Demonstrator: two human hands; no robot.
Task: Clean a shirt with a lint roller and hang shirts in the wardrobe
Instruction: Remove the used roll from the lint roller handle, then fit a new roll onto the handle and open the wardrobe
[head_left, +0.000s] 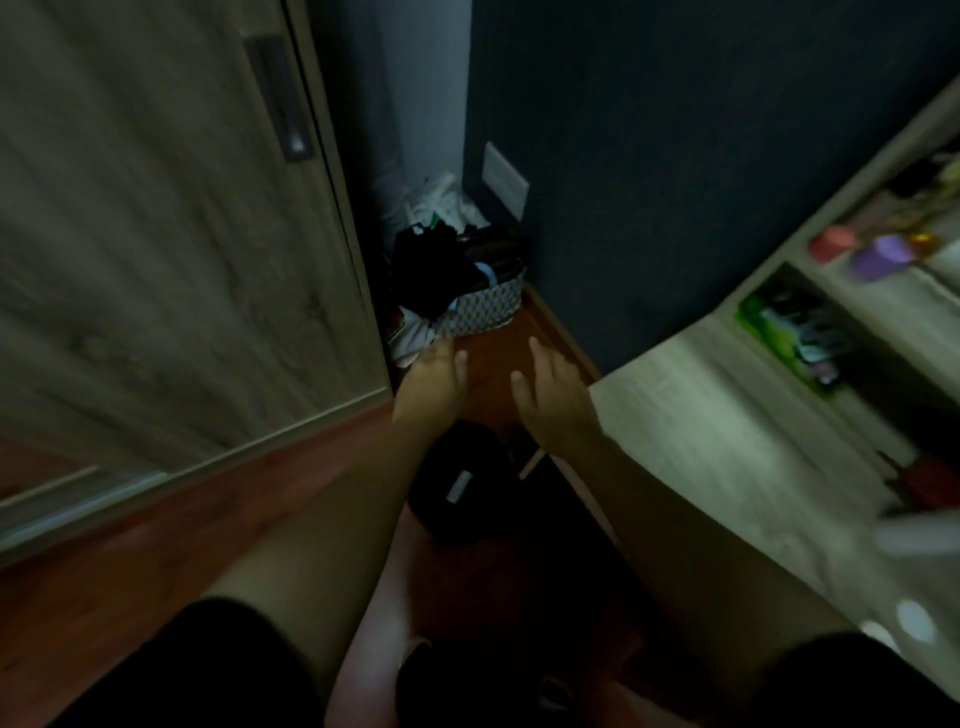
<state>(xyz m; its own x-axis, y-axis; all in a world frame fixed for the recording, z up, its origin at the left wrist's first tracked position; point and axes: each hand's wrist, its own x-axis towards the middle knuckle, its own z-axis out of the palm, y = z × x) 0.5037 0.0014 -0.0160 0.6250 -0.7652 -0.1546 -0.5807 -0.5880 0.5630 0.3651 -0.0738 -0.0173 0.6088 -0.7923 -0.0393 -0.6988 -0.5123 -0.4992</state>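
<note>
The view is dim and blurred. A patterned laundry basket (485, 309) stands on the floor in the corner, piled with dark clothes (436, 265) and white cloth (441, 202). My left hand (434, 371) reaches forward, fingers straight, just short of the basket's near left side. My right hand (548, 382) is stretched out beside it, fingers spread and relaxed, holding nothing. The wooden wardrobe door (156, 234) fills the left side. No lint roller is in view.
A dark bundle with a white label (460, 480) lies on the reddish floor (182, 530) under my forearms. A light shelf unit (727, 415) with small coloured items stands at the right. A dark wall (675, 156) with a socket plate (504, 176) is behind the basket.
</note>
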